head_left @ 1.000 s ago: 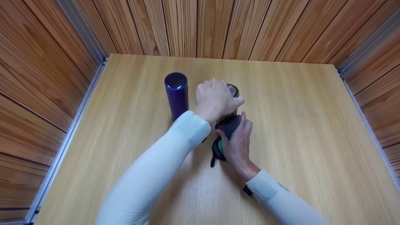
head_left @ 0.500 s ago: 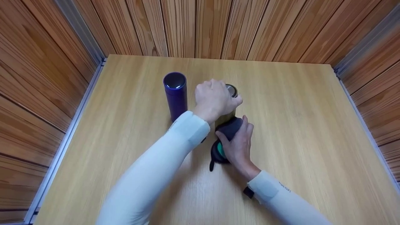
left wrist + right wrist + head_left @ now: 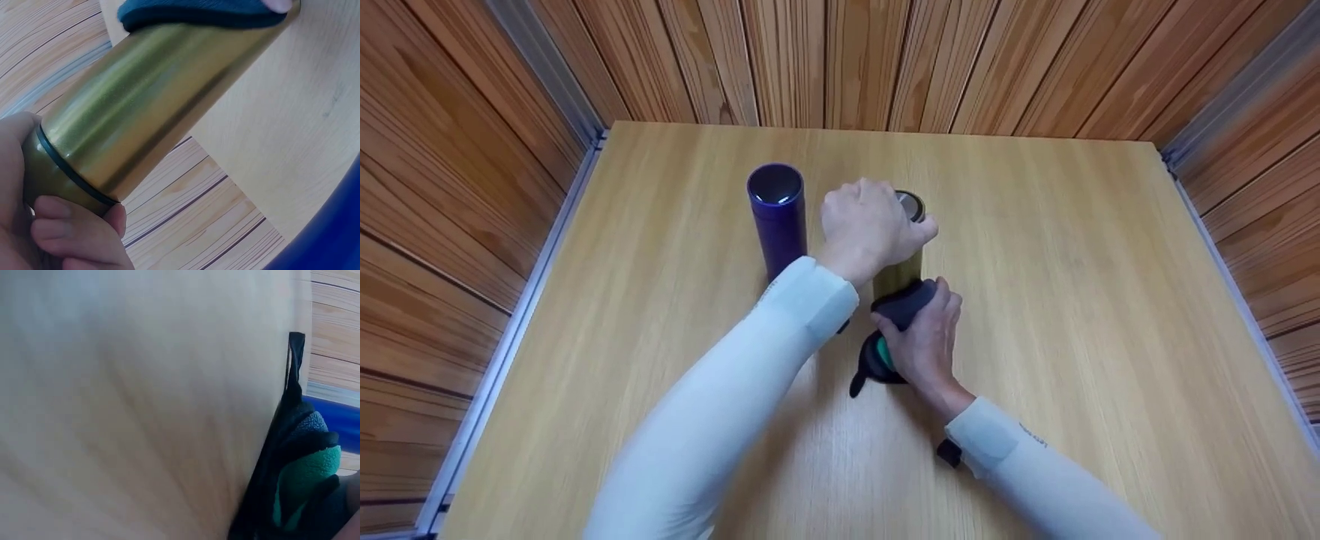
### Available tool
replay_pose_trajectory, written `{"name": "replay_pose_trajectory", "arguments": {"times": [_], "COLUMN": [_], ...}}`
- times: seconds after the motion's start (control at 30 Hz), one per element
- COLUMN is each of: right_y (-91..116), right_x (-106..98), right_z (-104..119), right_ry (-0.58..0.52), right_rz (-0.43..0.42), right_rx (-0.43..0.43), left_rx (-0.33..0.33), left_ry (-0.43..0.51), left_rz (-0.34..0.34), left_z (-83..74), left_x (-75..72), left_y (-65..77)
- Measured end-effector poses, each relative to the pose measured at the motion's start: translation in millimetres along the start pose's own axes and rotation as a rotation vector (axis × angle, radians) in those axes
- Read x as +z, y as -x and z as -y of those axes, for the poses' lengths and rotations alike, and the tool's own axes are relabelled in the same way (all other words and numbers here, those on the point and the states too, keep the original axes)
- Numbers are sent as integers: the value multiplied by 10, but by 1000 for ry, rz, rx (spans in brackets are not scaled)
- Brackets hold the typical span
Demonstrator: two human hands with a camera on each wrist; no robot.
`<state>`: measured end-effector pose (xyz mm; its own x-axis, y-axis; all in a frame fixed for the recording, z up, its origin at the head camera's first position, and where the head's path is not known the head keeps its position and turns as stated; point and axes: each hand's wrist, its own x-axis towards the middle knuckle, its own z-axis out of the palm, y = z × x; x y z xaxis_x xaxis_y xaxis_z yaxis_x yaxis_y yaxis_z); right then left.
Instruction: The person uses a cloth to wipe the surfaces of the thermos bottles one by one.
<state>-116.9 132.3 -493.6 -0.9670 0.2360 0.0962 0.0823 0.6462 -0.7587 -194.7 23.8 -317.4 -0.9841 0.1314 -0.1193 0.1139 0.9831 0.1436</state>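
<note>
A gold bottle [image 3: 900, 274] stands right of the table's middle. My left hand [image 3: 870, 225] grips its top; in the left wrist view, the fingers curl round the gold cap section above a dark ring [image 3: 70, 166]. Lower down, my right hand [image 3: 922, 345] holds a dark, soft folded pad [image 3: 904, 304] against the bottle's side. The pad has green fleece [image 3: 315, 472] inside, black edging and a black loop [image 3: 295, 365]. It covers the lower part of the bottle. To the left, a purple bottle [image 3: 778, 232] with a dark shiny top stands upright, partly behind my left sleeve.
The light wooden table [image 3: 1072, 300] has wood-panelled walls at the back and sides. A metal rail [image 3: 510, 337] runs along its left edge. In the left wrist view, a blue curved surface [image 3: 320, 225] fills the lower right corner.
My right hand has slid the pad a little lower along the gold bottle, and more gold shows between the hands. The loop has swung slightly left. My left hand keeps its grip.
</note>
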Motion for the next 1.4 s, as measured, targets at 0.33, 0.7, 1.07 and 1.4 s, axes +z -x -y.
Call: {"name": "replay_pose_trajectory", "arguments": {"times": [0.33,0.7,1.07,1.4], "right_y": [-78,-126,-167,-139], "right_x": [-111,-224,-363,-476], "right_z": [-45,-145,-195,-222], "right_ry": [54,95,35,-223], "right_rz": [174,254,237,142], "right_rx": [44,25,-59,-52], "left_rx": [-7,76,168,170], "left_ry": [12,69,163,147], "left_rz": [14,-52,-153,-187], "left_z": [16,66,43,9], "left_x": [-18,89,185,235], "left_y": [-8,55,173,246]}}
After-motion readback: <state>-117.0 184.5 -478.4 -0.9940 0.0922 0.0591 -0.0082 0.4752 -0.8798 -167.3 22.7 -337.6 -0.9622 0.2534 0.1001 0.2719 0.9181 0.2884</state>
